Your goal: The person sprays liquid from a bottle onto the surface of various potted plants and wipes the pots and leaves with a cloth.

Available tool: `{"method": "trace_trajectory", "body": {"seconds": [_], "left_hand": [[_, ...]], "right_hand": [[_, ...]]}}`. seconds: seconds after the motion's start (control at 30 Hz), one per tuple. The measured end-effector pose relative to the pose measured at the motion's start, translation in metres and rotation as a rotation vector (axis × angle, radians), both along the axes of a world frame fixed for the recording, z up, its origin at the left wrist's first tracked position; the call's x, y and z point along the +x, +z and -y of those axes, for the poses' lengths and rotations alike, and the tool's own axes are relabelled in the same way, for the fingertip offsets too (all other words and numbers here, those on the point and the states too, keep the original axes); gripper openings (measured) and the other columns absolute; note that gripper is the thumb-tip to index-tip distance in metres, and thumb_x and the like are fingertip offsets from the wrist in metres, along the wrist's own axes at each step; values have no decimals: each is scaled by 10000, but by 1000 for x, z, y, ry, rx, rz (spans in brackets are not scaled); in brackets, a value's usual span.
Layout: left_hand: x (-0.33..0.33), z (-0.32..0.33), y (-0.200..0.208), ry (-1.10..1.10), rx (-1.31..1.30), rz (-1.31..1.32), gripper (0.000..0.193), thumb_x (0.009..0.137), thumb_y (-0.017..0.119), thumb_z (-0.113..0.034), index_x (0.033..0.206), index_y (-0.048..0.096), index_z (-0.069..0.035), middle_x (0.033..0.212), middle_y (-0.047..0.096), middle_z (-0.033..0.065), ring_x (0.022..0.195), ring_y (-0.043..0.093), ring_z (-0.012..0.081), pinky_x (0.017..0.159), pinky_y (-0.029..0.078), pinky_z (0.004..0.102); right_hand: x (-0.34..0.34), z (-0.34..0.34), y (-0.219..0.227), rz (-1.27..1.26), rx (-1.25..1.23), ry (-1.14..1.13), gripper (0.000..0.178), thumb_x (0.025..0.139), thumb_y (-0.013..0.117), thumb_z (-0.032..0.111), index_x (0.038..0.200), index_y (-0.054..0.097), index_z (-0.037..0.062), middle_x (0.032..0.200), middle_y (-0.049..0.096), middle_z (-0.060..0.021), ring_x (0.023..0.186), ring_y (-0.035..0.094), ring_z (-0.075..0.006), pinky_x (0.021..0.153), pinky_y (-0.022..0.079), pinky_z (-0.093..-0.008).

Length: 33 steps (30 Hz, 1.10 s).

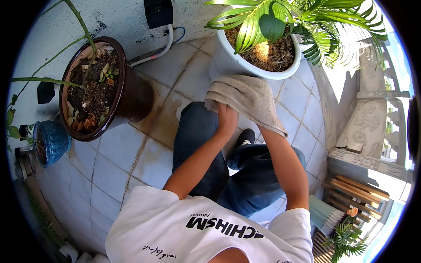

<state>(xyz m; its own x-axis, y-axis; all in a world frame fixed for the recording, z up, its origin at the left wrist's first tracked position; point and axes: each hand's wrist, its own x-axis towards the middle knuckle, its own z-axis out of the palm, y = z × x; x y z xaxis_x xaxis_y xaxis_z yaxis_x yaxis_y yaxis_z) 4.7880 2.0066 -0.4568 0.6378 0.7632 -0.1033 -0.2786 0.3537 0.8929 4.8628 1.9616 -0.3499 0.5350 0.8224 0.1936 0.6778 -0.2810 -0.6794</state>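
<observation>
A beige-brown cloth (245, 98) hangs over both hands, just in front of the large white plant pot (219, 57). My left hand (227, 117) reaches up into its near left fold and grips it; the fingertips are covered. Under the right side of the cloth my right hand is hidden, and only the right forearm (283, 162) comes out below. The cloth's upper edge meets the pot's near wall in the picture; whether it presses there I cannot tell. In the pot stands a palm with long green fronds (258, 19) over brown fibrous soil.
A dark brown glazed pot (140, 98) with soil and a thin stem stands at left, beside a small blue pot (55, 142). A white pipe (169, 41) runs down the wall. At right are a carved balustrade (368, 118) and a slatted wooden rack (357, 193).
</observation>
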Motion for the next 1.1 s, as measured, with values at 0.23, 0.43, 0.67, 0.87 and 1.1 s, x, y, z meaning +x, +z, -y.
{"method": "trace_trajectory", "body": {"seconds": [0.23, 0.43, 0.67, 0.87, 1.1], "left_hand": [[95, -55, -12, -31, -349, 508, 392, 1035, 435, -245, 1355, 378, -27, 1281, 451, 108, 1159, 499, 208, 1013, 403, 361], [126, -132, 55, 139, -17, 202, 357, 1017, 459, -245, 1297, 500, -27, 1184, 591, 98, 1071, 562, 164, 884, 471, 315], [149, -227, 27, -255, 296, -144, 368, 1006, 472, -227, 1307, 515, -21, 1246, 575, 126, 1109, 547, 172, 903, 463, 331], [134, -187, -35, -202, 200, -101, 382, 1011, 464, -243, 1330, 491, -35, 1261, 560, 120, 1125, 538, 177, 921, 459, 334], [119, -118, -67, -156, 113, -28, 399, 1016, 454, -262, 1355, 464, -53, 1279, 542, 113, 1143, 528, 182, 942, 453, 338]], "right_hand": [[34, 20, -35, 547, 0, 77, 459, 807, 679, 171, 1252, 607, 83, 1178, 648, -152, 1124, 583, -313, 977, 427, -436], [28, 32, 54, -44, -390, -269, 280, 893, 633, 166, 1132, 651, 20, 1061, 681, -202, 933, 651, -392, 824, 504, -419], [10, 27, 84, -69, -340, -217, 278, 933, 618, 185, 1137, 642, -2, 1067, 677, -208, 947, 651, -392, 824, 505, -392], [17, 29, 91, -83, -346, -239, 267, 943, 607, 170, 1146, 643, 1, 1087, 673, -210, 988, 654, -368, 857, 497, -372], [15, 38, 93, -33, -398, -270, 281, 956, 586, 169, 1173, 632, -4, 1111, 675, -196, 1027, 654, -332, 904, 483, -358]]}}
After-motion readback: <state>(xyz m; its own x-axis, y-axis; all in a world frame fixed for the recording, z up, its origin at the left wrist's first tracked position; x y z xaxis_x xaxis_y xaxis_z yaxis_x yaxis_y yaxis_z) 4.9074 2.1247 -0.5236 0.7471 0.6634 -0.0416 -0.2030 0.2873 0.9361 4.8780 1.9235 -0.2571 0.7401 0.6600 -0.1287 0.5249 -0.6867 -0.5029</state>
